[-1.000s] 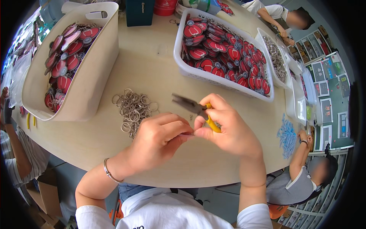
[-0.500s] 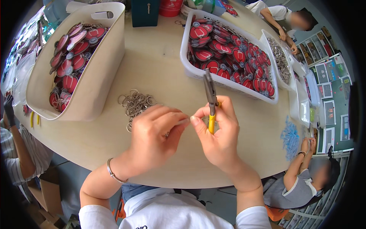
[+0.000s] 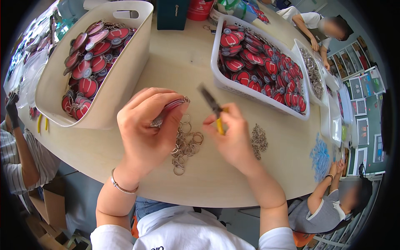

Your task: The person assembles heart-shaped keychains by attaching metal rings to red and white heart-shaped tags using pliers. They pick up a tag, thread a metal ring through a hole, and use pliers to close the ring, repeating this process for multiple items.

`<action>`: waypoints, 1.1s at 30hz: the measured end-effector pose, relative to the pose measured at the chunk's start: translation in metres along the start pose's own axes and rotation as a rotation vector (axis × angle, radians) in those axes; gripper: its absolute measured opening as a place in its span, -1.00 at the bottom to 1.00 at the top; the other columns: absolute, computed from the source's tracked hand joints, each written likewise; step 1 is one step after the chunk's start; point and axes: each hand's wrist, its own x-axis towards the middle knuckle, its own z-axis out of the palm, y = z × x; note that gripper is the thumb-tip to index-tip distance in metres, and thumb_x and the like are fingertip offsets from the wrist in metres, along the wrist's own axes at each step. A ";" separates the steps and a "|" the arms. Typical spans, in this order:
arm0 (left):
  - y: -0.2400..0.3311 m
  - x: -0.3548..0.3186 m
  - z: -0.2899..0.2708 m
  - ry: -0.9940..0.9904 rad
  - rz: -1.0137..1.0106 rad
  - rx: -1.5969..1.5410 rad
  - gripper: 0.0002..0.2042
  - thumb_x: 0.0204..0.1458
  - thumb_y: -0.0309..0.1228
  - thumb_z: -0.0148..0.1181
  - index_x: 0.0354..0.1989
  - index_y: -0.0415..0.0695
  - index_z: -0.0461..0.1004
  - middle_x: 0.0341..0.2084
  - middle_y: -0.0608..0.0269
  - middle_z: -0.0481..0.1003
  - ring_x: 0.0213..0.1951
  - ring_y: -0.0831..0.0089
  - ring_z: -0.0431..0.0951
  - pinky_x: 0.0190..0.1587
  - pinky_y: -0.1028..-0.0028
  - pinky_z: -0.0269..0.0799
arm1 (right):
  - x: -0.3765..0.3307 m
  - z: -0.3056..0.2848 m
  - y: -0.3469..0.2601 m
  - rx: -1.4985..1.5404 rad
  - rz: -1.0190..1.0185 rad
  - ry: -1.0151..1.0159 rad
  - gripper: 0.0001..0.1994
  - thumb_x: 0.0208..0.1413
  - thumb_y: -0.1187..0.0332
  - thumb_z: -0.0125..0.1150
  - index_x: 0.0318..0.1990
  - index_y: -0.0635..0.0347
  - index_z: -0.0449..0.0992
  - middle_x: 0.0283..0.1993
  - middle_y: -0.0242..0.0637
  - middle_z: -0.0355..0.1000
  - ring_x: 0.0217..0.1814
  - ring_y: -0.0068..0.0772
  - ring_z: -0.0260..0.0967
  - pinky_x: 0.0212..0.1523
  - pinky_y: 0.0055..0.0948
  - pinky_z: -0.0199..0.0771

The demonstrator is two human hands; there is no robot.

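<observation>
My left hand (image 3: pixel 141 131) is raised over the table, fingers curled round a red keychain charm (image 3: pixel 173 104) seen nearly edge-on. A small metal link sticks out at the charm's tip. In my right hand (image 3: pixel 234 137) is a pair of pliers (image 3: pixel 211 102) with yellow handles, its dark jaws pointing up and left, apart from the charm. Motion smears the pliers a little, so whether the jaws are apart does not show. Between and below my hands lies a heap of split rings (image 3: pixel 188 146). Beside my right hand sits a small heap of metal chains (image 3: pixel 259 141).
A deep cream bin (image 3: pixel 139 54) of red charms stands at left, a white basket (image 3: pixel 258 98) of more at right. Beyond it, a white tray (image 3: pixel 310 79) holds metal parts. Blue strips (image 3: pixel 320 156) lie near the right edge. Other people sit around the table.
My hands have moved apart, and the pliers have tilted left. The red charm now shows in my left hand. The view has shifted, and the chain heap has come into sight.
</observation>
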 end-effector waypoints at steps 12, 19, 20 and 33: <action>-0.001 -0.001 -0.001 0.001 0.039 0.020 -0.87 -0.20 -0.72 0.25 -0.43 -0.31 0.54 -0.48 0.13 0.54 -0.47 0.35 0.51 -0.42 0.50 0.43 | -0.006 0.020 0.016 -0.262 -0.072 -0.161 -0.84 -0.19 0.42 0.39 -0.45 0.29 0.55 -0.18 -0.13 0.33 -0.08 -0.09 0.28 -0.07 -0.18 0.26; 0.004 -0.009 0.005 -0.133 0.088 -0.016 -0.84 -0.24 -0.72 0.27 -0.42 -0.29 0.56 -0.46 0.13 0.55 -0.47 0.38 0.51 -0.44 0.52 0.42 | -0.008 -0.032 -0.008 0.017 0.001 -0.148 -0.85 -0.12 0.51 0.36 -0.41 0.35 0.50 -0.17 -0.15 0.32 -0.14 -0.15 0.33 -0.14 -0.30 0.36; 0.006 -0.010 0.006 -0.151 0.109 -0.019 -0.83 -0.26 -0.72 0.27 -0.42 -0.28 0.56 -0.46 0.13 0.55 -0.47 0.36 0.50 -0.44 0.51 0.41 | -0.006 -0.043 -0.019 0.051 0.030 -0.152 -0.86 -0.10 0.51 0.36 -0.41 0.34 0.49 -0.19 -0.18 0.31 -0.17 -0.21 0.33 -0.17 -0.34 0.36; 0.011 -0.025 0.019 -0.146 0.395 -0.026 -0.67 -0.50 -0.69 0.23 -0.40 -0.24 0.58 -0.43 0.17 0.57 -0.50 0.35 0.50 -0.53 0.49 0.41 | -0.007 -0.088 -0.057 0.341 -0.028 -0.252 -0.74 -0.09 0.35 0.44 -0.45 0.31 0.46 -0.20 -0.34 0.26 -0.23 -0.49 0.23 -0.20 -0.51 0.29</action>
